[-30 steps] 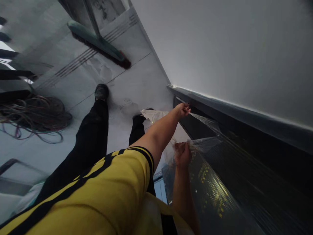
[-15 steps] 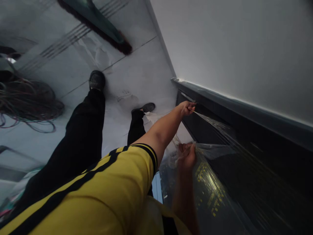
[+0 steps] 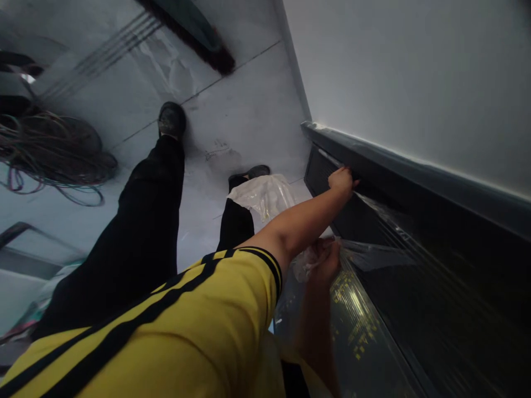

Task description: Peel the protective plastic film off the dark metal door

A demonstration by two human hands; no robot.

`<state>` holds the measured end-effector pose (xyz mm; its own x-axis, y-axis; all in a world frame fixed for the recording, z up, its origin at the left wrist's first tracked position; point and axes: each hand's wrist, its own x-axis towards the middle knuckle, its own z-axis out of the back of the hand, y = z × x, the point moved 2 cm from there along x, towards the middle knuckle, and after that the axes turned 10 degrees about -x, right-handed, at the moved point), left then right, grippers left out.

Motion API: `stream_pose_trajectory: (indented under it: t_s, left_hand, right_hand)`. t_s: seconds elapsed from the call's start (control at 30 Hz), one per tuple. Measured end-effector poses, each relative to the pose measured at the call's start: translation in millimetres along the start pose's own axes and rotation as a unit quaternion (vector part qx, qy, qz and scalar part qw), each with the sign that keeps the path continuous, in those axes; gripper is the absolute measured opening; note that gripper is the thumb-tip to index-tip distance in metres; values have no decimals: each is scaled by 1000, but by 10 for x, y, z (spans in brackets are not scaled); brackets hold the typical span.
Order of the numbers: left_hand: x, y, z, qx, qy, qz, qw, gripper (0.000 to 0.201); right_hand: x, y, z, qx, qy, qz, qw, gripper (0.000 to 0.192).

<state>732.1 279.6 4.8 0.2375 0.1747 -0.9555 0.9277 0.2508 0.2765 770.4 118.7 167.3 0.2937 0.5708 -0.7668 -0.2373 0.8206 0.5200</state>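
Observation:
My left hand (image 3: 342,179), at the end of the arm in the yellow sleeve, is closed at the upper edge of a dark panel (image 3: 338,218). Clear plastic film (image 3: 384,215) stretches away from its fingers along the panel. Lower down, my right hand (image 3: 327,260) is closed on a bunched part of the same film, which runs tight to the right from its fingertips. A loose, crumpled piece of film (image 3: 267,194) hangs over one leg and shoe. Yellow printing (image 3: 352,309) shows on a shiny, film-covered surface below my right hand.
A dark ledge (image 3: 373,157) runs along the top of the panel beneath a pale wall (image 3: 406,72). On the tiled floor (image 3: 244,121) lie a coil of cables (image 3: 53,149) at the left and a broom-like head (image 3: 194,33) at the top. My shoe (image 3: 172,119) stands between them.
My left hand has shifted right along the panel's upper edge, its wrist turned over. My right hand stays near its place. The loose film now spreads wider over the shoe. The view has moved slightly.

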Motion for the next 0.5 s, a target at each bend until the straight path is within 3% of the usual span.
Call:
stream_pose_trajectory:
  t_s: [0.17, 0.33, 0.5]
  left_hand:
    - [-61, -110, 65, -25, 32, 12, 999, 15]
    - [-59, -220, 188, -117, 45, 114, 985, 21]
    - [0, -243, 353, -114, 66, 169, 977, 17]
  right_hand:
    - [22, 2, -10, 20, 31, 10, 999, 42]
    - [35, -11, -23, 18, 45, 2, 999, 48]
    - [28, 6, -42, 5, 51, 2, 999, 49]
